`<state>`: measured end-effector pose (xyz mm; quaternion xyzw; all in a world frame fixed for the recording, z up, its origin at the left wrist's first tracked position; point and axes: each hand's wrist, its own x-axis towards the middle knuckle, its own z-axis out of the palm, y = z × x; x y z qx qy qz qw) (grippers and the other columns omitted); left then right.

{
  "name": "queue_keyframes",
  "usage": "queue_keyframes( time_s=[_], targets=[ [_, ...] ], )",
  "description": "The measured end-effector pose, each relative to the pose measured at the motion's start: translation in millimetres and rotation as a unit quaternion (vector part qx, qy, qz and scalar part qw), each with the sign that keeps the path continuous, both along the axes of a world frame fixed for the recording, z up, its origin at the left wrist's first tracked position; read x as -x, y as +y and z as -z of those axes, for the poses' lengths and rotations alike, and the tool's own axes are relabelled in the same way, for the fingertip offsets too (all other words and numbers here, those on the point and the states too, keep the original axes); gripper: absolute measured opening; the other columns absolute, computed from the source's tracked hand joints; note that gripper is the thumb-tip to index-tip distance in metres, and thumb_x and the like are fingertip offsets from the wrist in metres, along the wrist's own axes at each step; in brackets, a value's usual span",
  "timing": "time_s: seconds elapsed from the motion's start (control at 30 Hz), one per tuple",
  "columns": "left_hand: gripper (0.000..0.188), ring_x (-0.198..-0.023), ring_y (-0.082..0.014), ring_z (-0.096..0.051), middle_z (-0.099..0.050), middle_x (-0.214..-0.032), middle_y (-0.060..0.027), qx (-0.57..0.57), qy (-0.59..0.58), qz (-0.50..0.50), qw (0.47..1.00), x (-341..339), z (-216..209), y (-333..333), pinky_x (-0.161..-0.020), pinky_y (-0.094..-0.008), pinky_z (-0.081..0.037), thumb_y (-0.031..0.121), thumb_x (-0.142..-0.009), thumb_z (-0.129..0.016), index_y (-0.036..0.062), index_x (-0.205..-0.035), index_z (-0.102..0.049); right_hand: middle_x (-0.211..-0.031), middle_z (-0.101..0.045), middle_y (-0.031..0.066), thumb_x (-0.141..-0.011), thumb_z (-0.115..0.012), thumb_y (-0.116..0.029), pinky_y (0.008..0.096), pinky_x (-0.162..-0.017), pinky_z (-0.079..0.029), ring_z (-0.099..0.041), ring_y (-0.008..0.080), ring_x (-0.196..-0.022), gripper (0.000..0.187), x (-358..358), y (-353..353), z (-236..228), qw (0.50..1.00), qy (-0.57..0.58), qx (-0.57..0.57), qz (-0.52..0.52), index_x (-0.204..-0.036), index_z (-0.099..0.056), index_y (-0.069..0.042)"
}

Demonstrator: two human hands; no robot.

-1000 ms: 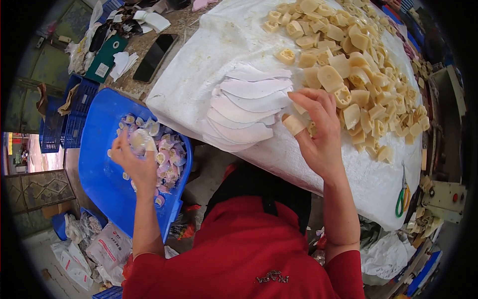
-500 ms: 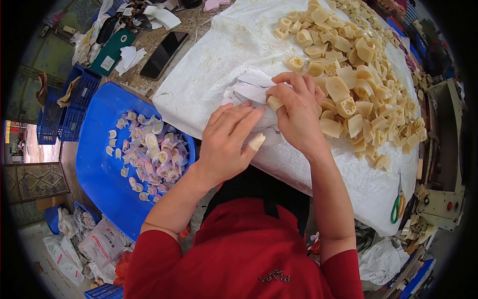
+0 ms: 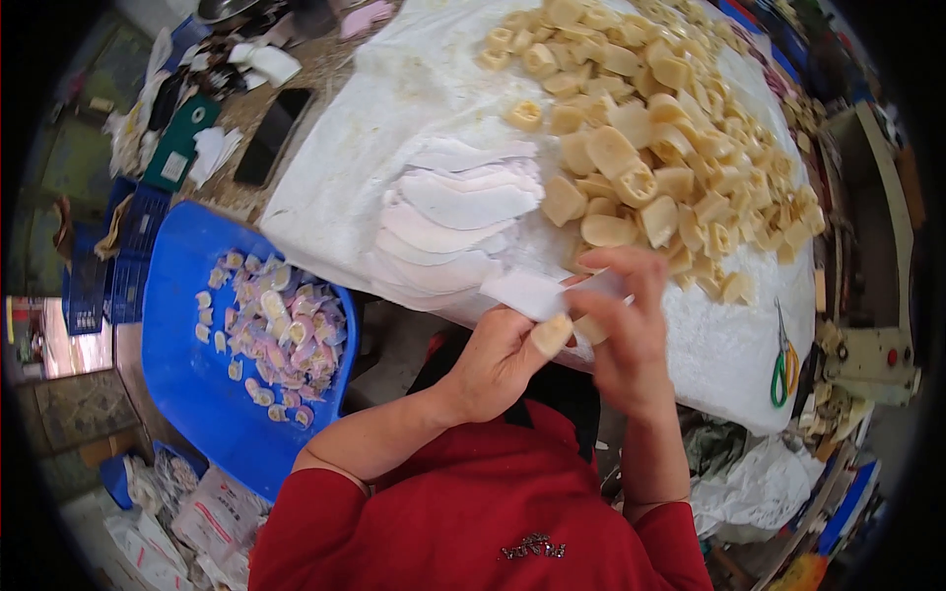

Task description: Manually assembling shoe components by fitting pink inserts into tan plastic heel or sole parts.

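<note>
My left hand (image 3: 498,360) is closed on a thin white curved piece (image 3: 524,293), which looks like cut leather or fabric, just over the table's near edge. A beige cover sits on the left thumb. My right hand (image 3: 631,330), smeared by motion, is at the piece's right end with its fingers bent; a beige tip shows by its thumb, and I cannot tell whether it is a cover or a loose part. Beyond my hands a fanned stack of similar white pieces (image 3: 458,202) lies on the white cloth (image 3: 340,148). Right of it is a heap of beige moulded heel-like parts (image 3: 680,148).
A blue basin (image 3: 172,335) at left holds pink and white wrapped parts (image 3: 291,340). A phone (image 3: 274,138) and a green card (image 3: 182,143) lie at the back left. Scissors (image 3: 785,364) with green and orange handles lie on the cloth's right side.
Both hands have come back from the stack toward my body, with a white piece now in the left. The stack is uncovered. The whole view has shifted slightly.
</note>
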<state>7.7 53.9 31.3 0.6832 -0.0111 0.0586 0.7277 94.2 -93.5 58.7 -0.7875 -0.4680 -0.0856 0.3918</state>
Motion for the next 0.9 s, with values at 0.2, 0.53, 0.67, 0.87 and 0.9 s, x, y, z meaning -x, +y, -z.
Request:
queue_keyframes(
  time_s=[0.2,0.53,0.67,0.87,0.9],
  targets=[
    [0.046,-0.072,-0.0094,-0.050,-0.060,-0.086,-0.0057,0.294,0.129,0.038,0.946,-24,20,-26,-0.063,-0.0240,-0.042,0.030,-0.100,-0.039,-0.0035,-0.130,-0.046,-0.101,-0.060,0.0129,-0.075,-0.065,0.000,0.0348,-0.083,-0.045,-0.057,0.0309,-0.096,0.027,-19,-90,14,0.962,0.054,-0.037,0.263,-0.101,-0.059,-0.002],
    [0.047,-0.075,-0.0140,-0.054,-0.061,-0.092,-0.0095,0.319,0.160,0.074,0.931,-26,26,-44,-0.061,-0.0257,-0.041,0.030,-0.097,-0.044,-0.0065,-0.128,-0.046,-0.132,-0.041,0.0099,-0.082,-0.059,-0.018,0.0501,-0.098,-0.027,-0.034,0.0326,-0.122,0.033,-67,-175,66,0.790,0.122,0.122,0.589,-0.115,-0.061,-0.014],
    [0.045,-0.075,-0.0134,-0.053,-0.060,-0.088,-0.0093,0.303,0.164,0.077,0.936,-24,28,-44,-0.064,-0.0257,-0.041,0.028,-0.099,-0.041,-0.0070,-0.127,-0.047,-0.133,-0.040,0.0098,-0.073,-0.067,-0.011,0.0491,-0.099,-0.025,-0.032,0.0352,-0.121,0.034,-50,-168,73,0.815,-0.017,0.108,0.569,-0.106,-0.062,-0.010],
    [0.047,-0.075,-0.0150,-0.054,-0.061,-0.096,-0.0106,0.295,0.183,0.066,0.935,-25,33,-45,-0.062,-0.0272,-0.042,0.031,-0.096,-0.046,-0.0064,-0.125,-0.048,-0.101,-0.063,0.0139,-0.068,-0.059,0.014,0.0344,-0.083,-0.047,-0.057,0.0281,-0.099,0.024,-30,-152,66,0.915,-0.041,0.018,0.400,-0.086,-0.053,0.000],
    [0.047,-0.075,-0.0150,-0.054,-0.061,-0.096,-0.0106,0.295,0.182,0.067,0.936,-25,33,-45,-0.062,-0.0272,-0.042,0.031,-0.096,-0.046,-0.0064,-0.125,-0.048,-0.102,-0.064,0.0146,-0.071,-0.059,0.012,0.0350,-0.084,-0.048,-0.059,0.0277,-0.101,0.020,-28,-153,63,0.905,0.048,-0.066,0.417,-0.085,-0.053,-0.001]
  ],
)
